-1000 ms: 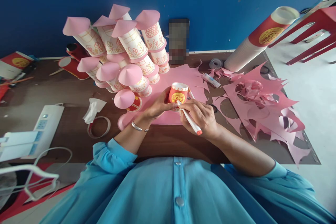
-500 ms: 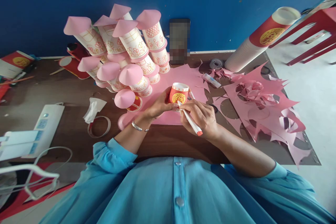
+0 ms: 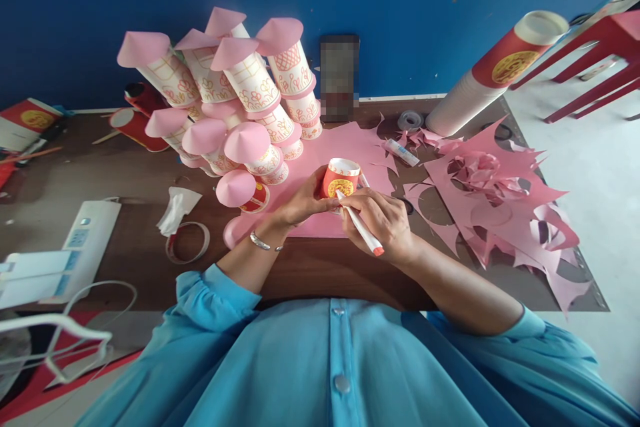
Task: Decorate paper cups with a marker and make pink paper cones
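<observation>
My left hand (image 3: 300, 201) grips a small red paper cup (image 3: 341, 178) with a yellow emblem, held upright over a pink paper sheet (image 3: 345, 147). My right hand (image 3: 383, 221) holds a white marker with a red end (image 3: 361, 229), its tip touching the cup's side. A silver bracelet (image 3: 261, 242) is on my left wrist. Both sleeves are light blue.
A pile of decorated cups with pink cone lids (image 3: 235, 100) stands behind the hands. Cut pink paper scraps (image 3: 500, 193) cover the right of the brown table (image 3: 130, 240). A long stack of cups (image 3: 495, 70), a glue tube (image 3: 401, 153), tape rolls (image 3: 189, 241) and a white device (image 3: 83, 240) lie around.
</observation>
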### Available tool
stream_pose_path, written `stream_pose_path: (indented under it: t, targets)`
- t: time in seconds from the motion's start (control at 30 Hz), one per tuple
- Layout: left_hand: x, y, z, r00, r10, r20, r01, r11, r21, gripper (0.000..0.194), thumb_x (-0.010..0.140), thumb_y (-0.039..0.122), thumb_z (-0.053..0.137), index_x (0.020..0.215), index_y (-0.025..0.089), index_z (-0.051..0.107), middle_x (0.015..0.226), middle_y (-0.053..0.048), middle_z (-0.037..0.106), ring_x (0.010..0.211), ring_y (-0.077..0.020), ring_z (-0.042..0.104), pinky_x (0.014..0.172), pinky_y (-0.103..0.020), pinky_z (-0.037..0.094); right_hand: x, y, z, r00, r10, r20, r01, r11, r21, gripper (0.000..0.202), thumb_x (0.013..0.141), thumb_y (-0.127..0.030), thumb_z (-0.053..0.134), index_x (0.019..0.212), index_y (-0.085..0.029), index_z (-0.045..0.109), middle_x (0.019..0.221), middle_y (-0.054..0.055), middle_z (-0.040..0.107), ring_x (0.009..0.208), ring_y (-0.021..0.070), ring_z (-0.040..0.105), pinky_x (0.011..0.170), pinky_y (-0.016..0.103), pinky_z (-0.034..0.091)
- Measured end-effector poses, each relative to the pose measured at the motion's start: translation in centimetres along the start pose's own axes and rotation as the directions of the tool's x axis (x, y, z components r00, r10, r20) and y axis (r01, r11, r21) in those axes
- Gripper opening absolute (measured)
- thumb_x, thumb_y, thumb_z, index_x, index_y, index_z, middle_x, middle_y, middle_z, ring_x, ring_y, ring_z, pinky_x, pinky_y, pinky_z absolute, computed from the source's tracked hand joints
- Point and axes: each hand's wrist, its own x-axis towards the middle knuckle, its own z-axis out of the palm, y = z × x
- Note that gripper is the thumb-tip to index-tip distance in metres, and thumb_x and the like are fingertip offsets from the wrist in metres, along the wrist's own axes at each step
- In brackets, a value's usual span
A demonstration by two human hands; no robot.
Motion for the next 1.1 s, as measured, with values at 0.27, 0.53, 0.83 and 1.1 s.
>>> stream_pose_path:
  t: [0.27, 0.53, 0.83, 1.1]
  targets:
    - [0.0, -0.3, -0.1, 1.0, -0.011, -0.023, 0.011, 1.0, 0.0, 0.068, 0.076, 0.045, 0.093, 0.132, 0.022, 0.063, 0.13, -0.01, 0.071, 0.119, -0.0329, 0.067, 0.092, -0.04, 0.058, 0.0, 0.0, -0.2, 1.0, 0.013, 0.008, -0.013, 1.0, -0.001, 0.018, 0.094, -0.008, 0.061, 0.105, -0.021, 0.058, 0.081, 0.001, 0.073, 0.07, 0.0166, 0.072, 0.067, 0.027, 0.058]
    - [0.2, -0.2, -0.1, 1.0, -0.014, -0.008, 0.013, 1.0, -0.018, 0.066, 0.076, 0.04, 0.094, 0.13, 0.019, 0.062, 0.129, -0.014, 0.071, 0.112, -0.0291, 0.069, 0.092, -0.038, 0.058, -0.1, 0.0, -0.2, 1.0, 0.023, -0.002, -0.023, 1.0, 0.018, 0.024, 0.093, -0.007, 0.061, 0.112, -0.022, 0.058, 0.084, 0.001, 0.073, 0.074, 0.0184, 0.073, 0.067, 0.029, 0.059]
    - [0.0, -0.2, 0.0, 1.0, -0.002, -0.003, 0.002, 0.999, -0.048, 0.059, 0.079, 0.035, 0.091, 0.129, 0.021, 0.064, 0.125, -0.01, 0.072, 0.114, -0.0302, 0.069, 0.094, -0.041, 0.058, 0.0, -0.1, -0.3, 1.0, 0.027, -0.008, -0.027, 0.999, -0.023, 0.021, 0.093, -0.007, 0.059, 0.107, -0.023, 0.057, 0.079, 0.001, 0.072, 0.069, 0.0173, 0.072, 0.059, 0.029, 0.057]
    - [-0.1, 0.6, 0.5, 0.994, -0.019, -0.104, -0.012, 0.957, -0.29, 0.069, 0.073, 0.03, 0.09, 0.136, 0.025, 0.063, 0.12, -0.007, 0.077, 0.12, -0.0347, 0.071, 0.099, -0.046, 0.058, -0.9, 0.8, -0.8, 0.987, 0.102, -0.125, -0.083, 0.986, 0.146, 0.028, 0.107, -0.03, 0.056, 0.136, -0.027, 0.056, 0.09, 0.004, 0.074, 0.075, 0.0207, 0.075, 0.064, 0.033, 0.062]
